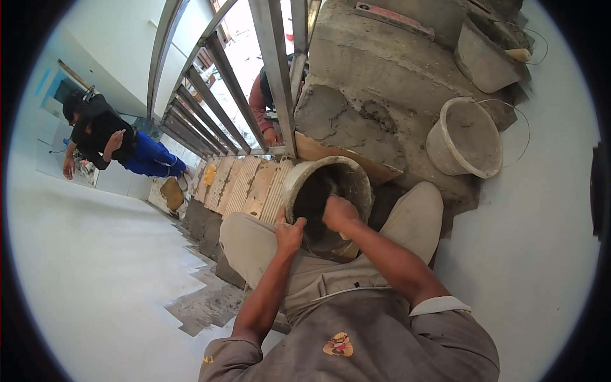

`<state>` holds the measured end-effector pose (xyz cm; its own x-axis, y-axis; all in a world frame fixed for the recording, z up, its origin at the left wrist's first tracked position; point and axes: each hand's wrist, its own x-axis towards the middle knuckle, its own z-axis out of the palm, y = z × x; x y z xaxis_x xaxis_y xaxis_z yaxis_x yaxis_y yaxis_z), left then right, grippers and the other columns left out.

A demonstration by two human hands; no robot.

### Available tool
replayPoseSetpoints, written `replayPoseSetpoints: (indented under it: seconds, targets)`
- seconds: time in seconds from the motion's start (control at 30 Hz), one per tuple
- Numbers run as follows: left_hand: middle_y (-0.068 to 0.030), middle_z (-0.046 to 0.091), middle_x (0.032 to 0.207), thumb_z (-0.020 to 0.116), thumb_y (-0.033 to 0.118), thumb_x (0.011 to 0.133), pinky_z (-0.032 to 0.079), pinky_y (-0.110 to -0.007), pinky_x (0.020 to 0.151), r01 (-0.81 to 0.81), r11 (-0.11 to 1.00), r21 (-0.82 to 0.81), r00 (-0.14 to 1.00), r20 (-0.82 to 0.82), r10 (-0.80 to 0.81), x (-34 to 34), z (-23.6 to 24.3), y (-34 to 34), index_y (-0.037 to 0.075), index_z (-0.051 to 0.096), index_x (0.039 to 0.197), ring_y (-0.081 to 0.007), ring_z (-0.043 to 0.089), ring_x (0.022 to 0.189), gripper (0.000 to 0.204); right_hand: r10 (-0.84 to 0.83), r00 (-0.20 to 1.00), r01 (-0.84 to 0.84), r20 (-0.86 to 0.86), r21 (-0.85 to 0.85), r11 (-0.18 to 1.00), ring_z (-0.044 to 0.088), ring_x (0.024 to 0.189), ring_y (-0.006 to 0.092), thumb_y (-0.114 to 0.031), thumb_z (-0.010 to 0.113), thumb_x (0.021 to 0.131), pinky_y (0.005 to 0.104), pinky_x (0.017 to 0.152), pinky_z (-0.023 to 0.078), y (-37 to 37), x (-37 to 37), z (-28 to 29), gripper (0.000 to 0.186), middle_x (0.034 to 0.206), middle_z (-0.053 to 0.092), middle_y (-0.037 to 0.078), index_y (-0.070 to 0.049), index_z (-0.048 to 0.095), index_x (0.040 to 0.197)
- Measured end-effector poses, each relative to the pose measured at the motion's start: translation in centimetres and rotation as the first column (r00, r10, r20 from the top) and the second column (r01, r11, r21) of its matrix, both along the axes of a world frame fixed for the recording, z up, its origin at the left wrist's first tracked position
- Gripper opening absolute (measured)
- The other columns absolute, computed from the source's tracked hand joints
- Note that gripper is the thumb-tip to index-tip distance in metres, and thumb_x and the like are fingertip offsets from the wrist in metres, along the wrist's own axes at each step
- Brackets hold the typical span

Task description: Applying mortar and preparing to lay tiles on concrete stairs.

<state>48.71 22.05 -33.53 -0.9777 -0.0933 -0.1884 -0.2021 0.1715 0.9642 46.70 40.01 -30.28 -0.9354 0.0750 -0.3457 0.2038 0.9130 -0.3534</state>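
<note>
Between my knees stands a bucket [294, 180] with a mortar-smeared rim, dark inside. My left hand [289, 233] is closed on its near left rim, thumb over the edge. Over the bucket's mouth my right hand [339, 213] is closed in a fist around a hand tool, apparently a trowel. The fist hides most of that tool, and the shaded inside of the bucket hides its far end. How much the bucket holds is hard to make out.
A second bucket [474, 137] of grey mortar stands right on the cement-covered steps. Above it sits another bucket [482, 57]; a red level [394, 20] lies nearby. A metal railing [229, 83] runs left, with one person [258, 105] behind it and another [108, 130] farther left.
</note>
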Motion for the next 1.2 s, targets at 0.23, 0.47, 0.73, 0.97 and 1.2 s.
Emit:
replayPoseSetpoints:
  seconds: [0.23,0.47,0.73,0.97,1.2]
  targets:
    - [-0.0142,0.068,0.111,0.072,0.011,0.078,0.051,-0.036,0.091,-0.131,0.961,0.243,0.988,-0.046,0.147,-0.7,-0.4,-1.1,-0.009,0.057,0.131,-0.0239,0.063,0.101,0.059,0.434,0.898,-0.414,-0.068,0.201,0.888,0.076,0.091,0.0325,-0.014,0.066,0.085,0.0419,0.07,0.062,-4.5,4.9,-1.8,0.017,0.098,0.074,0.02,-0.002,0.077,0.091]
    - [-0.0176,0.069,0.109,0.069,0.012,0.08,0.051,-0.037,0.092,-0.014,1.0,-0.022,0.998,0.058,0.015,0.5,1.9,0.4,-0.009,0.059,0.127,-0.0271,0.064,0.102,0.053,0.38,0.916,-0.323,-0.131,0.324,0.889,0.076,0.081,0.0288,-0.014,0.066,0.082,0.038,0.066,0.062,0.8,2.3,0.7,0.017,0.095,0.073,0.016,-0.002,0.075,0.091]
    - [-0.0259,0.068,0.125,0.067,0.013,0.078,0.048,-0.041,0.105,0.043,0.989,0.142,0.99,-0.142,-0.023,-0.2,-1.1,1.9,-0.007,0.061,0.133,-0.0349,0.066,0.117,0.059,0.5,0.837,-0.334,-0.224,0.515,0.79,0.073,0.086,0.0268,-0.014,0.065,0.083,0.0376,0.064,0.061,-1.0,4.2,-2.6,0.031,0.096,0.071,0.016,0.007,0.071,0.105]
    - [-0.0211,0.07,0.117,0.069,0.014,0.08,0.05,-0.04,0.1,0.099,0.986,-0.137,0.961,-0.242,-0.13,0.0,-2.2,3.5,-0.004,0.06,0.134,-0.0297,0.066,0.109,0.057,0.557,0.802,-0.597,0.214,0.291,0.748,0.075,0.085,0.031,-0.016,0.065,0.086,0.0397,0.066,0.061,4.9,4.2,-1.1,0.035,0.097,0.073,0.019,0.009,0.07,0.11]
    - [-0.0222,0.068,0.116,0.064,0.005,0.081,0.049,-0.038,0.1,0.146,0.985,-0.093,0.947,-0.275,-0.167,-1.4,-1.3,4.0,-0.009,0.058,0.132,-0.0291,0.065,0.11,0.054,0.284,0.922,-0.155,-0.263,0.422,0.894,0.075,0.079,0.0293,-0.013,0.064,0.085,0.0383,0.063,0.061,4.5,1.4,-0.9,0.02,0.095,0.072,0.017,0.002,0.071,0.097]
